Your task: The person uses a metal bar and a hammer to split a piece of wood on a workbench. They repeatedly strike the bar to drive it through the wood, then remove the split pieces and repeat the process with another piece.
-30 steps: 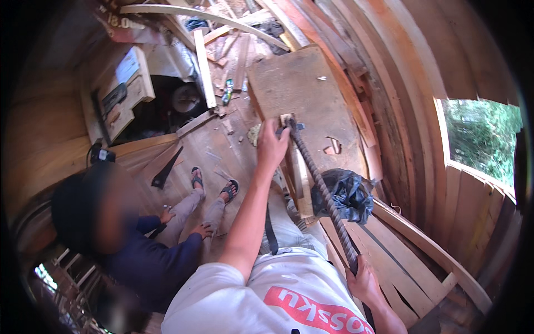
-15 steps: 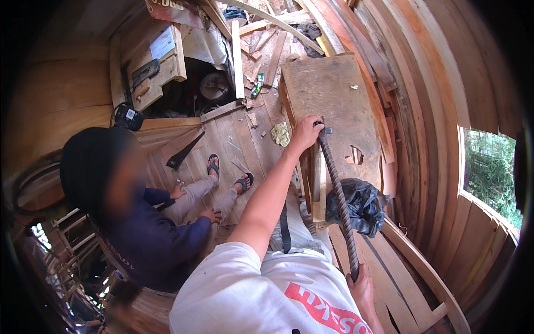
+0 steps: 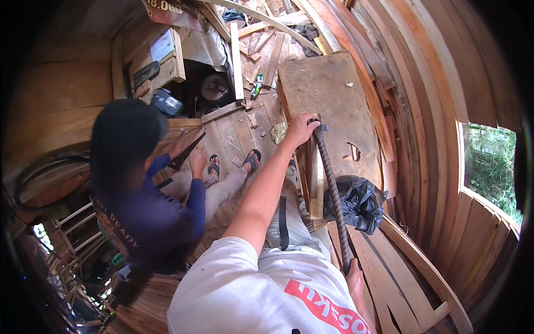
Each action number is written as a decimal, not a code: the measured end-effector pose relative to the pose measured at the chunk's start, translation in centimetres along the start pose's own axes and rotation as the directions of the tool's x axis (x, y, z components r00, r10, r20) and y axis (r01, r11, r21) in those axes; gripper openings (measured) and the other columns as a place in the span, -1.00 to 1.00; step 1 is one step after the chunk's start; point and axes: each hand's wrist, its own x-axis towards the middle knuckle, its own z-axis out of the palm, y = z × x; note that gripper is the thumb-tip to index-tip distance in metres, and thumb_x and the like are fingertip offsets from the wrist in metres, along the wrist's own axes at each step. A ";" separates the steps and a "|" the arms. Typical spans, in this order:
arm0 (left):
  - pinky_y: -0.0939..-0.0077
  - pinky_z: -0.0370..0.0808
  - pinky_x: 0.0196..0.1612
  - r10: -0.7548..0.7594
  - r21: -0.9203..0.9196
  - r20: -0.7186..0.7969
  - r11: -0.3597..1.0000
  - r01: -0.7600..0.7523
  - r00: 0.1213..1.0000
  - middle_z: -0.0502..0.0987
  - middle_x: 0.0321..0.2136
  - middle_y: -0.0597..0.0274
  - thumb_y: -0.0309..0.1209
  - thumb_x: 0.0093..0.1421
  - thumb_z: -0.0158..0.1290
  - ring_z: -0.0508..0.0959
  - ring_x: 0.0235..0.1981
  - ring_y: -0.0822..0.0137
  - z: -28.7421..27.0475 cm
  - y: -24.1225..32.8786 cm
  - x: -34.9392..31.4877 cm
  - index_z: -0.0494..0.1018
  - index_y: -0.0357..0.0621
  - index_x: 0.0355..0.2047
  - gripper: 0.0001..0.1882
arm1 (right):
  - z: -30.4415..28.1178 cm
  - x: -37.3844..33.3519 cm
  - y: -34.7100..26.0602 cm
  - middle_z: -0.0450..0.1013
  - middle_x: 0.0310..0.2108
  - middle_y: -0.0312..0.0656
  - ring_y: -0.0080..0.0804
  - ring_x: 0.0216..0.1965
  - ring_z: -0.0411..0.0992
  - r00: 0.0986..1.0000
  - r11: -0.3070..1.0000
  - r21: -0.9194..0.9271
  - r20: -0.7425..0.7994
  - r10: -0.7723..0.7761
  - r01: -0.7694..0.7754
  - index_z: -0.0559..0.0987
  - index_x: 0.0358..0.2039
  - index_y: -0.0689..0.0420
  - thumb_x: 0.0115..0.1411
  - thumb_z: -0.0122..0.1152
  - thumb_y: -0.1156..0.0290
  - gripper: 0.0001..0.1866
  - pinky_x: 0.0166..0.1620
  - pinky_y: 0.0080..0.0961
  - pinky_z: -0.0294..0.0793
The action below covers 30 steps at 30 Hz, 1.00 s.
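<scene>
A long dark metal bar with spiral ribs (image 3: pixel 332 192) slants from the wooden bench toward my body. My left hand (image 3: pixel 301 131) is closed around its far end, above the bench's near left edge. Beside those fingers a small bluish metal piece (image 3: pixel 325 128) sticks out; whether it is joined to the bar I cannot tell. My right hand (image 3: pixel 354 278) grips the near end of the bar, low beside my shirt, its fingers partly hidden. Under the bar's right side sits a crumpled black plastic bag (image 3: pixel 362 204).
The worn wooden bench (image 3: pixel 320 83) has a ragged hole in its top. A co-worker (image 3: pixel 144 195) sits at the left, leaning forward, a hand by a dark saw-like blade (image 3: pixel 187 151). Wood scraps (image 3: pixel 272 58) litter the floor ahead. A plank wall with a window (image 3: pixel 489 167) stands right.
The co-worker has leaned forward and reached to the dark blade, which has shifted slightly. My two hands and the ribbed bar have moved only a little.
</scene>
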 end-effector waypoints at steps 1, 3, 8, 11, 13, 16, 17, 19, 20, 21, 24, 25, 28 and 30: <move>0.29 0.40 -0.11 0.008 0.012 0.012 1.000 -0.008 1.000 0.51 -0.34 -0.02 -0.38 0.06 0.13 0.51 -0.24 0.02 0.0 0.1 0.1 0.55 -0.25 -0.32 -0.78 | 0.4 0.1 0.2 0.44 -0.53 0.21 0.23 -0.41 0.45 1.000 1.000 0.018 0.000 -0.006 0.006 0.28 -0.23 0.16 0.10 0.14 0.31 -0.68 -0.34 -0.04 0.36; 0.29 0.40 -0.12 0.019 0.010 0.004 1.000 -0.019 1.000 0.51 -0.34 -0.01 -0.38 0.06 0.13 0.51 -0.24 0.03 0.4 -0.1 0.1 0.55 -0.24 -0.31 -0.78 | 1.2 0.3 0.8 0.44 -0.53 0.21 0.23 -0.41 0.45 1.000 0.998 0.052 -0.002 -0.019 0.019 0.27 -0.24 0.17 0.10 0.13 0.31 -0.69 -0.34 -0.04 0.36; 0.31 0.41 -0.12 0.005 -0.029 0.005 1.000 -0.005 1.000 0.51 -0.33 0.02 -0.38 0.06 0.13 0.50 -0.23 0.04 0.4 0.0 0.1 0.55 -0.21 -0.31 -0.79 | 2.6 1.1 2.0 0.45 -0.53 0.23 0.22 -0.40 0.46 1.000 0.997 0.075 0.017 -0.010 0.009 0.27 -0.26 0.17 0.07 0.14 0.27 -0.66 -0.34 -0.02 0.38; 0.33 0.40 -0.12 0.022 -0.011 0.016 1.000 -0.022 1.000 0.51 -0.31 0.03 -0.37 0.07 0.13 0.50 -0.21 0.06 0.4 -0.6 0.1 0.55 -0.19 -0.32 -0.80 | 3.5 1.5 2.5 0.44 -0.55 0.16 0.16 -0.44 0.46 1.000 0.998 0.055 -0.012 -0.005 0.006 0.28 -0.32 0.16 0.08 0.12 0.29 -0.72 -0.39 -0.09 0.35; 0.32 0.40 -0.11 0.009 -0.018 0.027 1.000 -0.008 1.000 0.51 -0.31 0.03 -0.36 0.07 0.12 0.49 -0.20 0.06 0.5 -0.7 0.1 0.55 -0.18 -0.31 -0.80 | 3.8 1.6 2.4 0.44 -0.55 0.16 0.16 -0.43 0.46 1.000 0.999 0.048 -0.011 0.000 0.001 0.28 -0.31 0.15 0.06 0.13 0.29 -0.70 -0.38 -0.09 0.36; 0.32 0.40 -0.11 0.039 0.000 0.031 0.999 -0.039 0.999 0.51 -0.31 0.03 -0.35 0.07 0.12 0.50 -0.20 0.07 0.7 -0.7 0.1 0.56 -0.18 -0.31 -0.79 | 4.2 1.5 2.0 0.45 -0.52 0.23 0.22 -0.39 0.47 1.000 0.999 0.041 0.019 0.017 -0.018 0.25 -0.23 0.15 0.02 0.16 0.27 -0.61 -0.34 -0.01 0.39; 0.32 0.40 -0.11 0.055 0.014 0.022 0.998 -0.055 0.998 0.51 -0.31 0.04 -0.35 0.07 0.12 0.50 -0.20 0.07 0.6 -0.7 0.0 0.56 -0.18 -0.31 -0.79 | 4.4 1.7 2.2 0.46 -0.52 0.22 0.22 -0.39 0.47 1.000 0.999 0.047 0.015 0.008 -0.009 0.25 -0.22 0.15 0.02 0.16 0.28 -0.61 -0.34 -0.01 0.39; 0.31 0.40 -0.11 0.046 0.005 0.027 0.999 -0.047 0.999 0.52 -0.30 0.04 -0.35 0.08 0.12 0.50 -0.21 0.07 0.7 -0.6 0.0 0.56 -0.18 -0.31 -0.79 | 5.0 2.1 3.0 0.46 -0.53 0.22 0.21 -0.40 0.47 1.000 0.998 0.058 0.002 -0.006 0.005 0.25 -0.22 0.14 0.01 0.15 0.29 -0.62 -0.35 -0.01 0.39; 0.31 0.40 -0.11 0.042 0.006 0.028 0.999 -0.042 0.999 0.52 -0.30 0.04 -0.35 0.08 0.12 0.50 -0.21 0.07 0.5 -0.6 0.0 0.56 -0.18 -0.31 -0.79 | 5.4 2.4 3.4 0.46 -0.53 0.21 0.21 -0.42 0.47 1.000 0.998 0.063 -0.005 -0.016 0.016 0.25 -0.23 0.14 0.01 0.15 0.30 -0.62 -0.35 -0.01 0.40; 0.32 0.40 -0.11 0.038 0.004 0.037 0.999 -0.039 0.999 0.52 -0.30 0.03 -0.33 0.09 0.12 0.51 -0.21 0.07 0.4 -0.5 0.0 0.56 -0.20 -0.30 -0.77 | 5.8 2.6 3.7 0.45 -0.54 0.21 0.21 -0.43 0.47 1.000 0.997 0.069 -0.013 -0.026 0.027 0.25 -0.23 0.14 0.01 0.14 0.31 -0.63 -0.36 -0.01 0.40; 0.34 0.40 -0.10 0.047 0.003 0.047 0.999 -0.048 0.998 0.52 -0.28 0.00 -0.30 0.12 0.11 0.51 -0.20 0.08 0.7 -0.4 -0.1 0.55 -0.24 -0.28 -0.74 | 6.4 3.3 4.2 0.44 -0.57 0.19 0.20 -0.47 0.47 0.999 1.000 0.023 -0.030 -0.012 0.012 0.25 -0.25 0.13 -0.01 0.13 0.33 -0.66 -0.38 0.00 0.39; 0.34 0.40 -0.10 0.066 0.011 0.040 0.998 -0.066 0.997 0.52 -0.29 0.01 -0.30 0.12 0.11 0.51 -0.20 0.08 0.6 -0.5 0.0 0.55 -0.24 -0.28 -0.74 | 6.4 3.3 4.3 0.44 -0.58 0.18 0.20 -0.47 0.46 0.998 0.999 0.022 -0.046 -0.034 0.035 0.25 -0.26 0.13 -0.01 0.12 0.34 -0.66 -0.39 0.00 0.39; 0.34 0.39 -0.09 0.052 0.008 0.035 0.999 -0.053 0.998 0.50 -0.29 0.02 -0.31 0.12 0.11 0.49 -0.19 0.07 0.5 0.0 -0.1 0.55 -0.23 -0.27 -0.75 | 6.4 3.5 4.2 0.43 -0.59 0.14 0.17 -0.49 0.46 0.994 0.997 0.030 -0.082 -0.070 0.073 0.26 -0.30 0.13 0.01 0.11 0.33 -0.70 -0.41 -0.04 0.36; 0.32 0.39 -0.09 0.050 -0.013 0.008 0.999 -0.050 0.999 0.50 -0.30 0.03 -0.34 0.09 0.11 0.48 -0.19 0.07 0.7 0.1 -0.3 0.56 -0.19 -0.29 -0.77 | 6.2 3.0 3.8 0.42 -0.59 0.11 0.10 -0.49 0.45 0.995 0.998 0.042 -0.085 -0.050 0.054 0.29 -0.35 0.13 0.05 0.09 0.30 -0.75 -0.43 -0.13 0.33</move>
